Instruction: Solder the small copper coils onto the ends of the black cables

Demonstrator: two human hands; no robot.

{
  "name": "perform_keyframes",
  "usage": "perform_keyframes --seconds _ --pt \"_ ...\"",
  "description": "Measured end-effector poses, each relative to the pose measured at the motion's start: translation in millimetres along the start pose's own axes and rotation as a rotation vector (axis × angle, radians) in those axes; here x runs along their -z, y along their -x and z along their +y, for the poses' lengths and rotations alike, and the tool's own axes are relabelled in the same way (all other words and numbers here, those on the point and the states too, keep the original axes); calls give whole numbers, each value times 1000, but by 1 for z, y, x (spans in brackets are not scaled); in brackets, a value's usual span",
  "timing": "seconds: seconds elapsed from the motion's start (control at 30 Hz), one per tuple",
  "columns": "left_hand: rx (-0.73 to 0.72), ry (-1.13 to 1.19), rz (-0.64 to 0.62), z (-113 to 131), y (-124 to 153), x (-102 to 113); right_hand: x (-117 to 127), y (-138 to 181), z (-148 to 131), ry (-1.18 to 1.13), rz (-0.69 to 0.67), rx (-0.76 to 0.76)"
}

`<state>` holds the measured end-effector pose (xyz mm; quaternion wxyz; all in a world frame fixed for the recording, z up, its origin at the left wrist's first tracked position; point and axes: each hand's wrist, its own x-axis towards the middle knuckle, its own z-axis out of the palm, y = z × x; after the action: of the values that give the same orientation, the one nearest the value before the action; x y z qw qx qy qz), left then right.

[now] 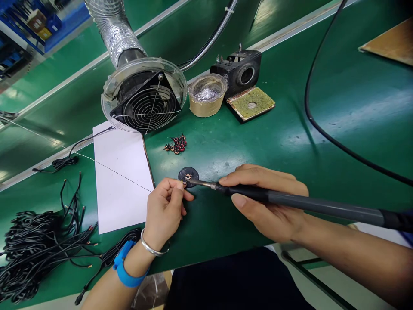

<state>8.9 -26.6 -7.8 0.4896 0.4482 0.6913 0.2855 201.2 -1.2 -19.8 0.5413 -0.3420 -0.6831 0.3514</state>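
My right hand [271,202] is wrapped round the dark handle of a soldering iron [322,206], whose metal tip points left. That tip reaches a small copper-coloured wound part [189,176] on a round black disc [188,171]. Just left of the disc, my left hand [166,211] is closed in a pinch at the end of a thin solder wire [112,171], which runs in from the upper left. A tiny yellowish end shows at the fingertips; its detail is too small to make out. Beyond the disc lies a small pile of similar wound parts [176,144].
A fume extractor fan [150,107] with a foil duct stands behind a white sheet [121,185]. Farther right are a tape-wrapped tub [207,105] and an iron stand [240,71] with a yellow sponge [253,103]. Bundled black cables [32,249] lie at left; a black cord [309,99] loops at right.
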Motion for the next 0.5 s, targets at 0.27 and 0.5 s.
perform_keyframes --seconds 0.27,0.5 --pt "1 18 -6 -2 0 1 1 -1 -1 -2 -8 -1" --pt "1 36 -14 -2 -1 0 5 -4 -5 9 21 39"
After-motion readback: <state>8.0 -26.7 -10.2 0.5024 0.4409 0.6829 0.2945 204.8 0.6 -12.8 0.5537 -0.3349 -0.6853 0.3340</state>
